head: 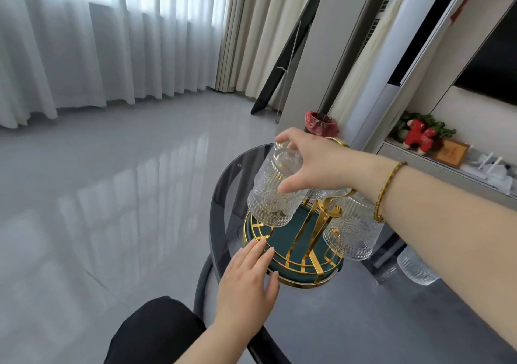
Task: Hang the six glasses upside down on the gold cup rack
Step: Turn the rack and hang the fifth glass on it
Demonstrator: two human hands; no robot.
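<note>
At a round dark glass surface (pixel 377 307) in a bright room, seen from the head camera, sheer white curtains (pixel 84 41) hang along the far wall above a glossy grey tiled floor (pixel 112 195). A shelf (pixel 447 167) to the right carries a red toy figure (pixel 419 137) and a small framed plaque (pixel 451 153).

The gold cup rack (pixel 305 249) stands near the surface's far left edge, its wire arms rising from a round green base ringed in gold. The right hand (pixel 316 162), a gold bracelet (pixel 389 190) at its wrist, has its fingers (pixel 288 137) closed around the base of an upturned ribbed glass (pixel 274 190), holding it tilted, mouth down, over the rack's left side; whether it rests on an arm cannot be told. A second ribbed glass (pixel 349 232) hangs mouth down on the rack's right side, just below the right forearm. Another glass (pixel 416 268) stands on the surface farther right, partly hidden by that forearm.

The left hand (pixel 249 277) lies flat and open, gripping nothing, its fingertips (pixel 260 243) touching the gold rim of the base. The near half of the surface lies bare, and the person's dark-clothed knee (pixel 156 330) shows beside its left edge.
</note>
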